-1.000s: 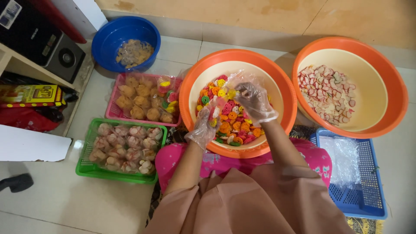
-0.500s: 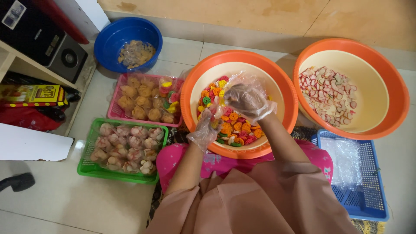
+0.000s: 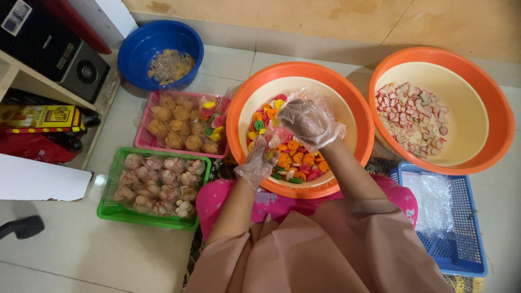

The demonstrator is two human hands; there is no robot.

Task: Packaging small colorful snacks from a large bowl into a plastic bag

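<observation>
While my right hand [image 3: 308,122] has slid left and lower vs. half a sec ago, it's cupped, fingers curled over the coloured crackers [image 3: 287,154] in the middle orange basin [image 3: 355,116]. Left hand [image 3: 258,163] pinches a few at the pile's left edge. Pile runs upper-left to lower-right; sorting goes on.

A second orange basin [image 3: 491,108] stands at the right, holding red-and-white sliced pieces [image 3: 412,119]. Just below it lies a blue basket [image 3: 461,239] with clear plastic bags [image 3: 434,198] inside. At the upper left, a blue bowl [image 3: 135,54] holds pale brownish bits. Beneath it sits a pink basket [image 3: 149,141] of bagged tan balls, and nearer still a green basket [image 3: 122,211] of bagged pinkish-white pieces. A black appliance [image 3: 54,49] rests on a wooden shelf [image 3: 21,76] at the far left, above the tiled floor [image 3: 81,255].
</observation>
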